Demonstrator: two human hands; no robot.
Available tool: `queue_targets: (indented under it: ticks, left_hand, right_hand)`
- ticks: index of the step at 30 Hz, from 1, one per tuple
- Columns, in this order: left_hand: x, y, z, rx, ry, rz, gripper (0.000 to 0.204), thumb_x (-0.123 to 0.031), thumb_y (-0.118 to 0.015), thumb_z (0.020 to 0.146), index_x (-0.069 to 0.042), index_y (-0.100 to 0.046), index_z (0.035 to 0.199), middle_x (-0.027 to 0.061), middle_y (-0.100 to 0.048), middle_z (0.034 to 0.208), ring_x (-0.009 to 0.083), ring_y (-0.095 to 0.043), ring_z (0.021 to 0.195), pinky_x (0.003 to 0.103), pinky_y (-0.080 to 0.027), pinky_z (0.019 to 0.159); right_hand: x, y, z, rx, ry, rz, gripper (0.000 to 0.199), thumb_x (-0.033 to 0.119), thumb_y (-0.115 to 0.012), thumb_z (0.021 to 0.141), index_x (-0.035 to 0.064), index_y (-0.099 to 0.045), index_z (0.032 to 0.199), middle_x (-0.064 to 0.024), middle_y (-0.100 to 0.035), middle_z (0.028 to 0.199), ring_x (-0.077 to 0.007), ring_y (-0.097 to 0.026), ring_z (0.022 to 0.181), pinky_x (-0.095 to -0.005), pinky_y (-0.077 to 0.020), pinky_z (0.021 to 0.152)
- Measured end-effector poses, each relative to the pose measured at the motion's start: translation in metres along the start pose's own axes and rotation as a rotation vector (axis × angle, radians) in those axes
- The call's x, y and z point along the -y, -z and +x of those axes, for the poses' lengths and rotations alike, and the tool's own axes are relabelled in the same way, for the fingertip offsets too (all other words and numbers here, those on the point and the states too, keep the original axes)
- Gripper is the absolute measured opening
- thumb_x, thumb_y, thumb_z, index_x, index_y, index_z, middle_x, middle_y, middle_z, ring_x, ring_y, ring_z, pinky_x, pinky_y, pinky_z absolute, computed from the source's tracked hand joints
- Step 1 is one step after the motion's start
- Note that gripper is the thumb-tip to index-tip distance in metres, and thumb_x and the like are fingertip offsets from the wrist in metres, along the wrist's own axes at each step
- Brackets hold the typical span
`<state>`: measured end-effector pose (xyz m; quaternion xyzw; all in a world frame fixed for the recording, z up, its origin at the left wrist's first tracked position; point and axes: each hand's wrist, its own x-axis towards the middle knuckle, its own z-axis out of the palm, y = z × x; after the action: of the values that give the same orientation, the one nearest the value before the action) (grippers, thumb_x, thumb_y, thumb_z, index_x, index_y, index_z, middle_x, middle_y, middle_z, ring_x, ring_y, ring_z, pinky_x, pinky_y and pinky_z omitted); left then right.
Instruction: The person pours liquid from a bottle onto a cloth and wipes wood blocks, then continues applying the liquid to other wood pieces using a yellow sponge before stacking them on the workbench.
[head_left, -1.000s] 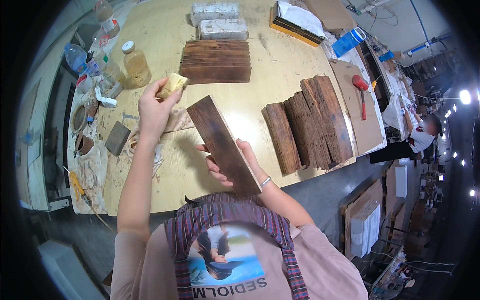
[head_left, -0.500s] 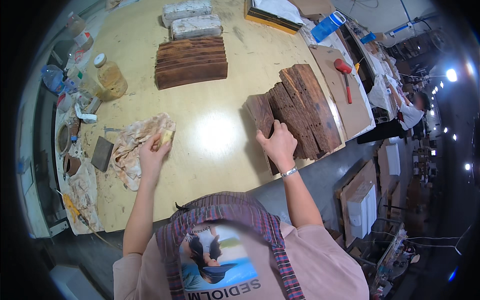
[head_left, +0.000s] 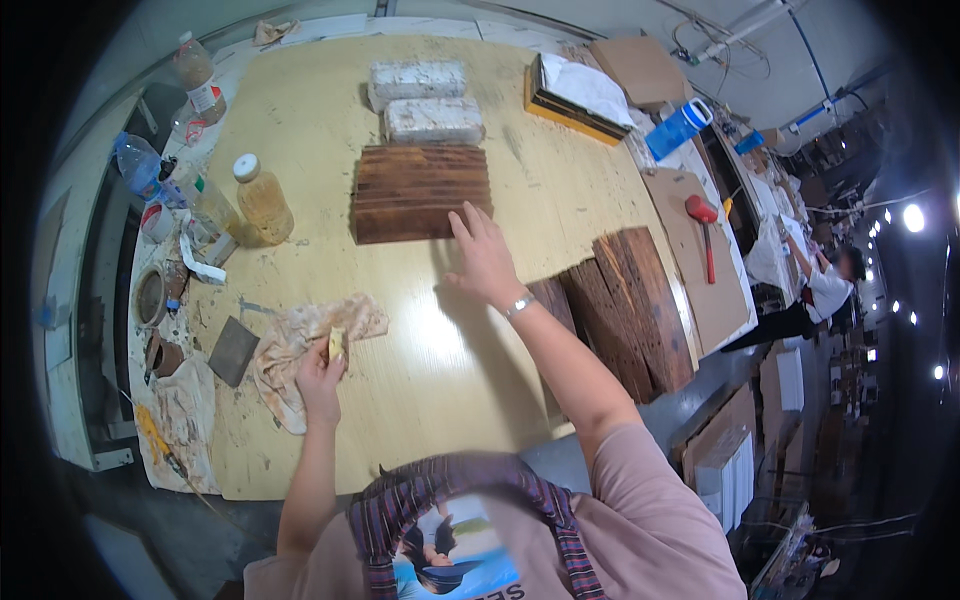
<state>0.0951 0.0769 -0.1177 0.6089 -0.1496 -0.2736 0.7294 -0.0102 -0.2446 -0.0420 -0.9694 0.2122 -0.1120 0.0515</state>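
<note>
Left hand (head_left: pixel 320 382): holding sponge (head_left: pixel 336 342) at rag (head_left: pixel 285 368)
Right hand (head_left: pixel 485 264): outspread at board row (head_left: pixel 400 222)
Bench (head_left: pixel 310 120): bottle (head_left: pixel 265 208) left

The head view is looking out from the wearer's own head, the left lens of a side-by-side pair, facing down and forward. It is sitting close above the striped apron (head_left: pixel 455 475), taking in the left hand (head_left: pixel 320 378), the right hand (head_left: pixel 485 262) and most of the worktable (head_left: pixel 400 425), while its fisheye is bending straight edges toward a dark rim.
</note>
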Motion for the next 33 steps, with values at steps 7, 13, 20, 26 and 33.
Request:
queue_targets:
  ticks: [7,13,20,26,33]
  left_hand:
    - [0.013,0.003,0.0,0.014,-0.03,-0.035,0.043,-0.005,-0.064,0.087,0.006,-0.054,0.128,0.0051,-0.061,0.104,0.0105,-0.057,0.088,0.024,-0.048,0.074]
    - [0.008,-0.003,-0.005,-0.002,-0.03,-0.008,0.044,-0.001,-0.062,0.086,0.008,-0.052,0.128,0.007,-0.06,0.105,0.0114,-0.057,0.088,0.024,-0.049,0.074]
    - [0.008,-0.004,-0.005,-0.008,-0.022,0.003,0.046,0.004,-0.063,0.084,0.011,-0.051,0.127,0.0108,-0.06,0.11,0.0133,-0.06,0.092,0.024,-0.051,0.076]
    - [0.014,0.0,-0.006,0.006,-0.031,0.039,0.047,0.004,-0.064,0.083,0.01,-0.052,0.128,0.0105,-0.059,0.112,0.0137,-0.06,0.093,0.025,-0.052,0.077]
    - [0.002,-0.005,0.002,0.004,-0.001,0.082,0.044,0.003,-0.066,0.08,0.01,-0.056,0.123,0.0116,-0.06,0.113,0.0166,-0.061,0.094,0.029,-0.051,0.085]
  right_hand:
    - [-0.028,-0.004,0.131,0.283,0.086,-0.088,0.128,0.047,-0.091,0.052,0.0092,-0.023,0.153,-0.0219,-0.016,0.159,-0.0379,-0.015,0.148,-0.0497,-0.0202,0.119]
    - [-0.051,-0.023,0.174,0.446,0.07,0.07,0.131,0.056,-0.088,0.052,0.0124,-0.02,0.155,-0.0234,-0.017,0.159,-0.04,-0.013,0.148,-0.055,-0.0158,0.118]
    - [-0.067,-0.043,0.193,0.316,0.009,0.169,0.121,0.069,-0.079,0.057,0.0116,-0.032,0.151,-0.0235,-0.034,0.15,-0.041,-0.023,0.144,-0.0549,-0.0128,0.118]
    - [-0.05,-0.027,0.167,0.371,0.057,0.184,0.12,0.076,-0.075,0.057,0.0138,-0.034,0.151,-0.0277,-0.032,0.149,-0.0464,-0.023,0.141,-0.0546,-0.0157,0.116]
    - [-0.022,-0.012,0.112,0.312,0.308,0.001,0.117,0.059,-0.081,0.056,0.0205,-0.029,0.153,-0.0325,-0.024,0.152,-0.0536,-0.021,0.14,-0.0602,-0.0214,0.114]
